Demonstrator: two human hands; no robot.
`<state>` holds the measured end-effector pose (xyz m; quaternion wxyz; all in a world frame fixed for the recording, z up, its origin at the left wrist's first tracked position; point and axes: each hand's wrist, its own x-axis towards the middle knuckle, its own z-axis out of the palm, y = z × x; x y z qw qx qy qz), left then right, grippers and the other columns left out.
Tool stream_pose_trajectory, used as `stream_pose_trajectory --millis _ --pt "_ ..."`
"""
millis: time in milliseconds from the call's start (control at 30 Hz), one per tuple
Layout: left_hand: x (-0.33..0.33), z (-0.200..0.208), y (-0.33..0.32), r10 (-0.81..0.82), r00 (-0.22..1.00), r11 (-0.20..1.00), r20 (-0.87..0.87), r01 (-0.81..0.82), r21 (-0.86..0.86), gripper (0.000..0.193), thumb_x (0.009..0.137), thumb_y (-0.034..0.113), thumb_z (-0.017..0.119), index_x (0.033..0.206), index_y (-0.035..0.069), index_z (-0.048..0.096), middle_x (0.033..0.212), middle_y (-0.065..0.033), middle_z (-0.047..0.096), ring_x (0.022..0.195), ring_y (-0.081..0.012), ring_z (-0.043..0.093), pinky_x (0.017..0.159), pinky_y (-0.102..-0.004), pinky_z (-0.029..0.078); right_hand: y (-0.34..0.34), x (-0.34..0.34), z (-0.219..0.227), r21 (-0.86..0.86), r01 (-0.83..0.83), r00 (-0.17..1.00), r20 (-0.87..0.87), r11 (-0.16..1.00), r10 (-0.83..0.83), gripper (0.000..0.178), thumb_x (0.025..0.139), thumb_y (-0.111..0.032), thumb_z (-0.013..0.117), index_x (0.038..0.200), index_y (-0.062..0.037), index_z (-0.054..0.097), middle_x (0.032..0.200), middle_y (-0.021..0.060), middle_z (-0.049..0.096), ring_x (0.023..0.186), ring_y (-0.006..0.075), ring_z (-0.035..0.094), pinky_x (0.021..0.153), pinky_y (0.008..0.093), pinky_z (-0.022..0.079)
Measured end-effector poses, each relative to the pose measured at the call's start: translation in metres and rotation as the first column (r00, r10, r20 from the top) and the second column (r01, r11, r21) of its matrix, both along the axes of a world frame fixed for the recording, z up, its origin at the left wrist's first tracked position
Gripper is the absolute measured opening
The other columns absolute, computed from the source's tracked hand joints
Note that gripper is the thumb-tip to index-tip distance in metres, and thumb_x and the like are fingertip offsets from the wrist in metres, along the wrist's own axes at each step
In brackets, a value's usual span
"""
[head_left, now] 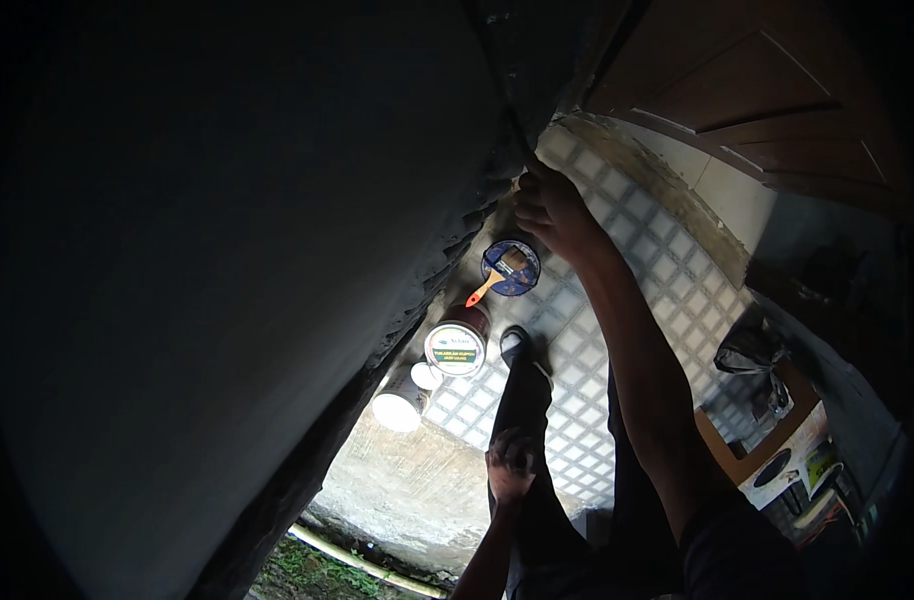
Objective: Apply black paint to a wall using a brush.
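My right hand (pixel 547 207) is stretched out beside the dark wall, its fingers wrapped round a thin dark stick-like thing (pixel 518 132) whose far end is lost in shadow. Lower down, my left hand (pixel 510 468) hangs in front of my left leg with curled fingers, and nothing shows in it. Below the right hand, a paintbrush (pixel 493 276) with an orange-tipped handle lies across a round blue paint-smeared lid (pixel 523 284). Nearer to me is a dark red paint tub (pixel 457 349) with a printed white top. Close by it are a small white round lid (pixel 426 376) and a white-topped container (pixel 397 411).
The wall (pixel 227 270) fills the left side, ragged along its lower edge. Underfoot is a patterned tile floor (pixel 617 270). A brown panelled door (pixel 757 100) stands at upper right, a black plastic bag (pixel 752 350) at right. A pale pipe (pixel 362 563) borders grass at the bottom.
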<state>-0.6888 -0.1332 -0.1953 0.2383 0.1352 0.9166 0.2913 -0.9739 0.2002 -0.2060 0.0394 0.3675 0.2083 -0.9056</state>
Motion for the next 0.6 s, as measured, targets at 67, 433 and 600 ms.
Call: stream_pose_trajectory --millis 67,433,600 --pt "0.001 0.001 0.008 0.01 1.0 1.0 0.004 -0.01 0.024 0.025 0.071 0.017 0.066 0.096 0.016 0.06 0.116 -0.0057 0.055 0.108 -0.0274 0.052 0.086 -0.0401 0.041 -0.01 0.023 0.015 0.044 -0.018 0.999 -0.031 0.999 0.019 0.041 0.097 -0.038 0.04 0.061 -0.018 0.034 0.048 -0.0085 0.022 0.036 0.0034 0.019 0.036 0.0198 0.015" --pt "-0.001 0.0 0.012 -0.011 1.0 1.0 0.021 0.011 0.007 0.028 0.069 0.015 0.066 0.096 0.016 0.06 0.115 -0.0046 0.055 0.108 -0.0265 0.052 0.086 -0.0396 0.041 0.007 -0.018 -0.018 -0.155 0.094 0.995 0.046 0.983 -0.088 0.043 0.098 -0.038 0.036 0.06 -0.0191 0.031 0.047 -0.0084 0.02 0.036 0.004 0.019 0.037 0.0204 0.016" --pt "-0.004 -0.003 0.004 0.016 1.0 1.0 -0.016 -0.016 0.013 0.028 0.069 0.013 0.067 0.096 0.016 0.06 0.113 -0.0048 0.056 0.107 -0.0266 0.052 0.086 -0.0393 0.041 -0.036 0.019 0.009 0.158 -0.045 0.997 0.063 0.986 0.035 0.045 0.097 -0.042 0.038 0.06 -0.0193 0.026 0.048 -0.0088 0.018 0.038 0.0031 0.015 0.037 0.0215 0.014"
